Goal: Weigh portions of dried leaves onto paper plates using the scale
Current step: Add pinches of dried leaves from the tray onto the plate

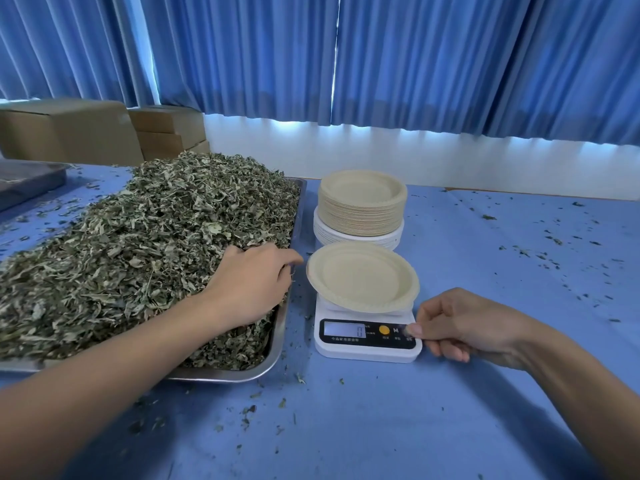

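While the display point(344, 330) reads 0, an empty paper plate point(363, 277) sits on the platform of the white digital scale point(367, 349), near the middle of the blue-covered worktop point(485, 341).

Scale taken as dial centre:
- 12 o'clock: stack of paper plates point(362, 202), just behind the scale.
- 9 o'clock: steel tray point(277, 341), heaped with dried leaves point(138, 237).
- 3 o'clock: right-hand grip point(460, 327), fingers curled, holding nothing; thumb tip on the right end of the button panel.
- 10 o'clock: left-hand grip point(256, 285), palm down on the heap at the tray's right edge, fingers bent into the leaves. Cannot tell whether it has closed on any.

Leaf crumbs scattered over the worktop. Cardboard boxes point(69, 133) at far 10 o'clock; blue curtains point(415, 64) behind.
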`<state>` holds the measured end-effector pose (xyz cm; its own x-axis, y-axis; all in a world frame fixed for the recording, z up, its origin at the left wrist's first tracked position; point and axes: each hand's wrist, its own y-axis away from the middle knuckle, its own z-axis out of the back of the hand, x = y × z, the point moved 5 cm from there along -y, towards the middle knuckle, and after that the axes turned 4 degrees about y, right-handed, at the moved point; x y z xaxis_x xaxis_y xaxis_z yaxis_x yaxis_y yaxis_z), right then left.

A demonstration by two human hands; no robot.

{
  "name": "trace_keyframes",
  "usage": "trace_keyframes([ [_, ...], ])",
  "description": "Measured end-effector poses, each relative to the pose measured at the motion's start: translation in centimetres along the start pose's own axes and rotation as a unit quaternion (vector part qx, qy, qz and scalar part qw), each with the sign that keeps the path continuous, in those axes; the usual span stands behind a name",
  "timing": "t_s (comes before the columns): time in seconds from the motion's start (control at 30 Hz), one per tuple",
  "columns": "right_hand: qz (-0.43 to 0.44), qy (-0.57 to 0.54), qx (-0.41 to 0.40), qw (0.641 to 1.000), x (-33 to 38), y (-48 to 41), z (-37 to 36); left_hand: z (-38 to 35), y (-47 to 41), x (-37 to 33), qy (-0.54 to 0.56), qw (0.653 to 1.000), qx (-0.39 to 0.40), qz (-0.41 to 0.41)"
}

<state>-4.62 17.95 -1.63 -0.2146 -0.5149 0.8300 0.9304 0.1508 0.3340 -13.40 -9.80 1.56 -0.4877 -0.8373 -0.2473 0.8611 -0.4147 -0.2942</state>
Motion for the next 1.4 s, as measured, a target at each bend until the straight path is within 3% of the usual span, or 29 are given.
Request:
trace_keyframes([
  [0.17,-0.032,0.025,0.025,0.999,-0.4,-0.2,0.9,1.2,0.5,0.0,-0.111,0.991,-0.073,-0.024],
  [0.23,-0.049,0.029,0.002,0.998,-0.7,-0.3,2.4,0.9,0.6,0.8,-0.163,0.986,-0.025,0.017],
  [0.33,-0.066,0.064,-0.174,0.98,-1.6,-1.6,6.4,0.1,0.7,1.6,-0.186,0.978,0.076,0.062],
  [0.4,-0.068,0.056,-0.294,0.952,-1.9,-2.6,8.7,0.2,0.6,1.2,-0.2,0.974,0.092,0.061],
  [0.5,-0.056,0.043,-0.362,0.93,-1.6,-4.4,9.7,0.7,0.0,0.7,-0.18,0.978,0.093,0.05],
  [0.77,0.003,0.0,-0.45,0.893,-1.2,-6.9,8.4,2.9,-2.1,1.5,-0.001,0.999,0.014,0.049],
  [1.03,0.035,-0.051,-0.493,0.868,-3.3,-6.3,9.0,6.6,-3.8,1.3,0.039,0.996,-0.072,0.024],
  [1.2,0.034,-0.062,-0.486,0.871,-3.6,-6.7,9.0,7.5,-4.6,1.5,0.048,0.995,-0.08,0.037],
  [1.4,0.039,-0.083,-0.483,0.871,-3.6,-6.8,9.0,9.0,-5.5,-0.1,0.125,0.979,-0.158,0.019],
])
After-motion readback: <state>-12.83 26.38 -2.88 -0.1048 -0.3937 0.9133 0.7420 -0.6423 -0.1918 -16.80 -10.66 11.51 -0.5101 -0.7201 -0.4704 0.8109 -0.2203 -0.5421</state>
